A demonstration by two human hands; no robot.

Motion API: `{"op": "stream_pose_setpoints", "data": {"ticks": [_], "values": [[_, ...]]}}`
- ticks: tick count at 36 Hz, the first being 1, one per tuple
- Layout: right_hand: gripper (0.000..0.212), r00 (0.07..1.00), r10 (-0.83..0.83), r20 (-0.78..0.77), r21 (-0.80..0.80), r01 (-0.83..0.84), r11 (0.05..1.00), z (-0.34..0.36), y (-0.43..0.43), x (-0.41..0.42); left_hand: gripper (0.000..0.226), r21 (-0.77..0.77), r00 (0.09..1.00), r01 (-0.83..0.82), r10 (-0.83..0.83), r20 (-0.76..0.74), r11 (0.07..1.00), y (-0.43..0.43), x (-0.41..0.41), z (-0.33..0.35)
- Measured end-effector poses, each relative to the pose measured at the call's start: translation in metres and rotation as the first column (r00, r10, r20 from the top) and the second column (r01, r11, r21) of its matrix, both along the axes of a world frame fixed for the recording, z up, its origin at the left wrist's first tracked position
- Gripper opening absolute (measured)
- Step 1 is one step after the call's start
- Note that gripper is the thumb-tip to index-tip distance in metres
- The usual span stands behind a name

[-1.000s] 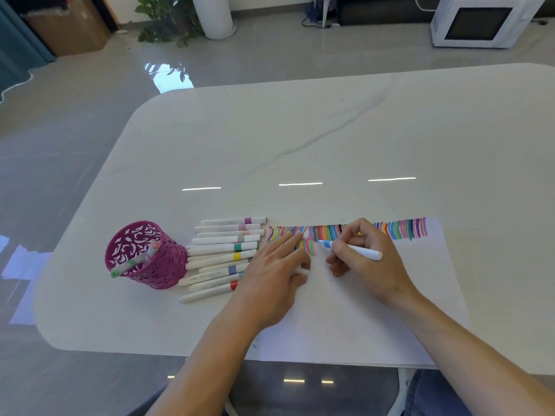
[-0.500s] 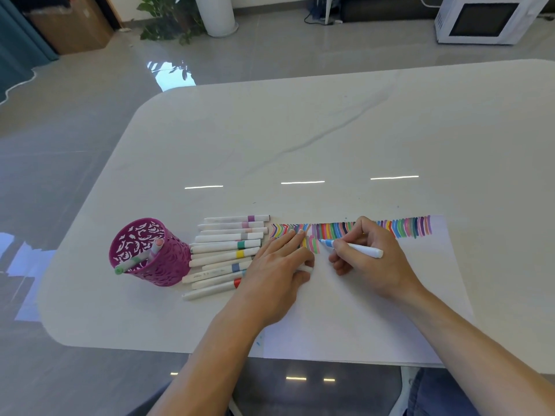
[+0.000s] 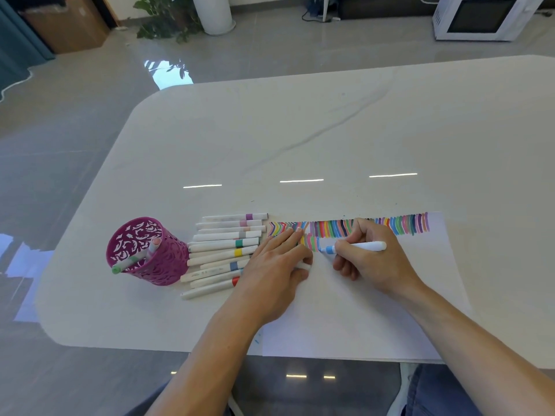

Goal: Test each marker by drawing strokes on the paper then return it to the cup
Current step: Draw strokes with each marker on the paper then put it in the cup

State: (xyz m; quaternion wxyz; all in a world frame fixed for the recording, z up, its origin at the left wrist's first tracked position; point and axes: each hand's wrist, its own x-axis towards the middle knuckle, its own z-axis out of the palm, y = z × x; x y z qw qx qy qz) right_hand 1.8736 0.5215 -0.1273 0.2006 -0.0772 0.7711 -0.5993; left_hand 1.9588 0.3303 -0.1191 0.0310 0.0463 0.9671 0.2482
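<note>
A white sheet of paper [image 3: 345, 310] lies at the table's near edge, with a row of coloured strokes [image 3: 402, 225] along its far side. My right hand [image 3: 371, 259] grips a light blue marker [image 3: 357, 247] whose tip touches the paper beside a short second row of strokes. My left hand [image 3: 274, 265] lies flat on the paper's left part, and a white cap [image 3: 303, 266] shows under its thumb. Several capped white markers [image 3: 225, 244] lie side by side left of the paper. A magenta cut-out cup [image 3: 147, 250] further left holds two markers.
The white table [image 3: 300, 130] stretches far and right of the paper. On the floor beyond stand a potted plant [image 3: 168, 16], a white cylinder [image 3: 213, 13], a cardboard box [image 3: 66, 25] and a white microwave [image 3: 483, 16].
The marker tip in my right hand has shifted slightly right along the second row of strokes. My left hand stays on the paper.
</note>
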Motion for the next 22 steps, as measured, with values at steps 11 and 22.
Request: {"op": "stream_pose_setpoints", "data": {"ticks": [11, 22], "values": [[0.018, 0.993, -0.098, 0.063, -0.206, 0.109, 0.972, 0.002, 0.004, -0.005, 0.015, 0.047, 0.999, -0.041, 0.041, 0.015, 0.998, 0.0, -0.001, 0.005], [0.006, 0.992, -0.119, 0.035, -0.301, 0.124, 0.946, 0.026, 0.0, -0.009, 0.017, 0.171, 0.979, -0.196, 0.204, -0.031, 0.966, 0.003, -0.004, 0.013]]}}
